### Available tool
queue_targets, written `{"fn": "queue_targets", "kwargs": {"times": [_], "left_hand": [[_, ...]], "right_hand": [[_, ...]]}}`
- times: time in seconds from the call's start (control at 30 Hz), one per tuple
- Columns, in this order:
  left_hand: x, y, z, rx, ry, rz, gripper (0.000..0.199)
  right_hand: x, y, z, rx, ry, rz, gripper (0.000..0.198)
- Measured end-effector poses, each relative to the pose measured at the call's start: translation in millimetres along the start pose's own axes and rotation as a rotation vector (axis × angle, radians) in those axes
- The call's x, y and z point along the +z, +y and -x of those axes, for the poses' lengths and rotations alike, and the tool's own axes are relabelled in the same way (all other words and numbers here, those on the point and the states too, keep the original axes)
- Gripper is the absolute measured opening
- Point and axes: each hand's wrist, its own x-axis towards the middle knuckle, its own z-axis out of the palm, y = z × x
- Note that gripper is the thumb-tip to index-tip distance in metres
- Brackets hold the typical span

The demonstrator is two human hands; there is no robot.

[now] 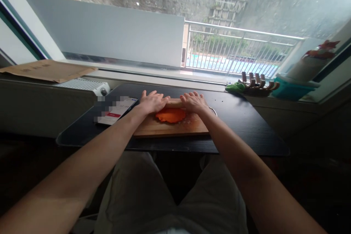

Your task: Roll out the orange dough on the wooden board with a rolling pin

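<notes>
A wooden rolling pin lies crosswise at the far side of a flattened sheet of orange dough. The dough rests on a wooden cutting board dusted with some white powder. My left hand lies over the pin's left end, its fingers stretched forward. Over the right end lies my right hand, palm down, with its fingers extended too. Both hands press on the pin from above and hide its ends.
A phone with a lit screen lies left of the board on the black table. On the window ledge stand a brown rack, a green cloth and a teal container. A brown paper envelope lies on the left above a radiator.
</notes>
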Motion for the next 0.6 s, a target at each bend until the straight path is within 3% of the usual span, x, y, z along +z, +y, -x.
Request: {"fn": "queue_targets", "kwargs": {"times": [0.13, 0.33, 0.4, 0.47, 0.6], "left_hand": [[-3, 2, -4, -0.017, 0.042, -0.001, 0.058], [16, 11, 61, -0.014, 0.204, -0.005, 0.059], [20, 12, 71, -0.008, 0.224, 0.010, 0.060], [21, 10, 64, -0.004, 0.218, 0.027, 0.059], [12, 2, 22, -0.033, 0.189, 0.026, 0.058]], "right_hand": [[-1, -3, -3, 0.016, 0.020, -0.006, 0.048], [18, 2, 48, -0.115, 0.127, -0.023, 0.050], [21, 4, 56, -0.123, 0.118, -0.032, 0.053], [19, 2, 51, -0.100, 0.095, -0.029, 0.052], [8, -4, 18, -0.036, 0.070, -0.016, 0.047]]}}
